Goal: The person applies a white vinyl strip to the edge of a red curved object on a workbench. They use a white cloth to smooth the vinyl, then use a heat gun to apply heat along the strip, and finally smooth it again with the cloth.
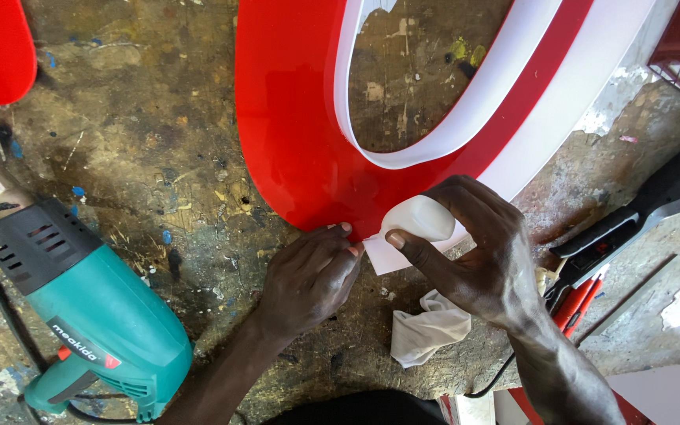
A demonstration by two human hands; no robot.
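1. Large glossy red acrylic letter-shaped panel (301, 134) with a white plastic edge strip (466, 118) curving along its inner and outer rim. I see it lying flat on the paint-stained, scarred desk (143, 142), its lower end reaching to both hands.
2. Left hand (308, 275): not grasping; fingers curled, fingertips pressed on the panel's lower edge where the loose end of the white strip meets it.
3. Right hand (474, 252): clenched round a small white plastic squeeze bottle (423, 216), tipped toward the left fingertips, just above the joint.
4. Step in hand, by my judgement: bonding the strip end to the red edge. The next move calls for a sparing squeeze right at the seam, the left fingertips pinning the strip flush.
5. Crumpled white cloth (426, 330): on the desk just below the hands.
6. Teal and black electric power tool (88, 307): lying at lower left, well apart, untouched.
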